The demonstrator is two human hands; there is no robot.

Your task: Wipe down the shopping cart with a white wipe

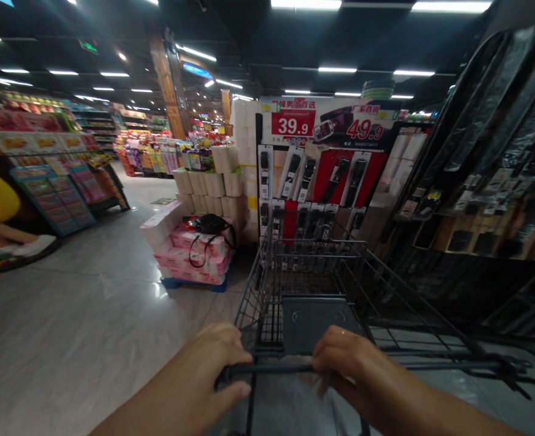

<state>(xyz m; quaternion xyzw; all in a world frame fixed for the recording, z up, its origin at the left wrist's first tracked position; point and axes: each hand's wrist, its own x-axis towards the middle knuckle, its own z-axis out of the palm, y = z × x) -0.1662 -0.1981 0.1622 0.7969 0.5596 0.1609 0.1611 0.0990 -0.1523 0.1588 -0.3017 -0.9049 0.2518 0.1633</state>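
Note:
A dark wire shopping cart (313,272) stands in front of me, with a grey plastic flap (319,321) near its handle. The black handle bar (279,368) runs across below the flap. My left hand (219,366) is at the bar's left end, thumb below and fingers over it. Farther right, my right hand (344,360) curls its fingers round the same bar. The part of the basket that shows holds no goods.
Ahead stands a rack of packaged belts (335,175) under a red price sign (293,124). Pink tissue packs (199,257) with a black bag (210,224) sit on a blue pallet (195,283). Dark plastic-covered goods (498,109) hang at right; snack shelves (45,181) line the left.

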